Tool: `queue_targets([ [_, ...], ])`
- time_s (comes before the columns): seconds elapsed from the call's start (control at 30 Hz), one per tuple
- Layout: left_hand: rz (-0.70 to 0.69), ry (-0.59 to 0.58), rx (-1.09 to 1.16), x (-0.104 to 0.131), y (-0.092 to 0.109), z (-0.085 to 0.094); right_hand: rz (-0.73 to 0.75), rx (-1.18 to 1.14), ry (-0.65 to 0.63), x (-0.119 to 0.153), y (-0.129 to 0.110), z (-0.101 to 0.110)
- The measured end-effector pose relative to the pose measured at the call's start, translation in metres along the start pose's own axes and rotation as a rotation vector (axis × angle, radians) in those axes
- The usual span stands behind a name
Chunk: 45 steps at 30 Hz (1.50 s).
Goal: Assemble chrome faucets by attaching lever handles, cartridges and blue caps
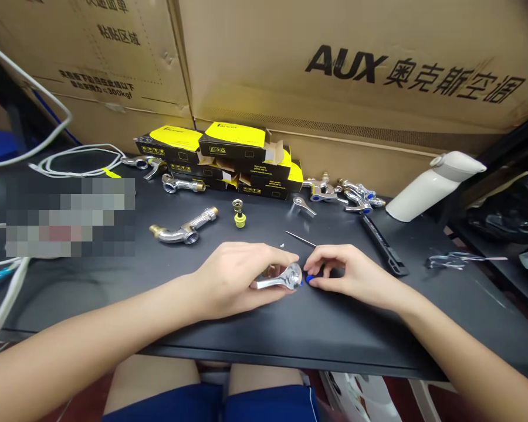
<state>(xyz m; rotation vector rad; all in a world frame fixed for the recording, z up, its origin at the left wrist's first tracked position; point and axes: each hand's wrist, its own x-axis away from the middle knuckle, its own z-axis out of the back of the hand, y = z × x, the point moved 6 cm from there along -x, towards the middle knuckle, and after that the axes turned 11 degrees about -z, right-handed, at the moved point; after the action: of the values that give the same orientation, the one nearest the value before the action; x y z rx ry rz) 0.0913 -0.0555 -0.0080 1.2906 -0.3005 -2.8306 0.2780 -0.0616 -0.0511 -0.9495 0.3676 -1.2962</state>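
Observation:
My left hand (pixel 242 278) is closed around a chrome faucet handle (pixel 284 279), its round end facing right. A brassy part shows faintly behind the handle, mostly hidden by my fingers. My right hand (pixel 341 272) pinches a small blue cap (pixel 310 279) between thumb and fingers, a short gap from the handle's round end. Just beyond my hands lies a thin screwdriver shaft (pixel 300 238), its rear end hidden behind my right hand. A loose chrome lever (pixel 304 206) rests farther back, and a brass and yellow valve piece (pixel 238 214) stands upright left of it.
A chrome faucet body (pixel 185 230) lies at left centre. Yellow-black boxes (pixel 233 140) are stacked against large cartons (pixel 356 35). More chrome faucets (pixel 361 195), a black tool (pixel 382 246), a white bottle (pixel 426 190) and a plastic wrapper (pixel 457 259) are at right. White cables (pixel 81 161) coil at left.

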Motion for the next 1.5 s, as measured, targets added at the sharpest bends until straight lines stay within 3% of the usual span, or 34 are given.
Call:
queue_targets([
  [0.13, 0.125, -0.078, 0.160, 0.004, -0.006, -0.010, 0.040, -0.185, 0.024, 0.003, -0.004, 0.000],
  [0.33, 0.141, -0.100, 0.227, 0.002, -0.006, -0.015, 0.273, -0.568, 0.195, 0.017, -0.027, 0.000],
  [0.47, 0.140, -0.067, 0.293, 0.000, -0.004, -0.014, 0.294, -0.595, 0.187, 0.017, -0.030, -0.008],
  [0.7, 0.241, -0.021, 0.365, -0.002, -0.009, -0.013, 0.196, -0.696, 0.081, 0.013, -0.024, -0.012],
  [0.93, 0.293, 0.006, 0.416, -0.002, -0.010, -0.012, 0.185, -0.698, 0.094, 0.013, -0.023, -0.009],
  [1.2, 0.311, 0.014, 0.391, -0.002, -0.011, -0.011, 0.162, -0.698, 0.199, 0.010, -0.015, -0.003],
  [1.5, 0.304, -0.007, 0.381, -0.002, -0.010, -0.012, 0.170, -0.695, 0.156, 0.011, -0.019, -0.006],
])
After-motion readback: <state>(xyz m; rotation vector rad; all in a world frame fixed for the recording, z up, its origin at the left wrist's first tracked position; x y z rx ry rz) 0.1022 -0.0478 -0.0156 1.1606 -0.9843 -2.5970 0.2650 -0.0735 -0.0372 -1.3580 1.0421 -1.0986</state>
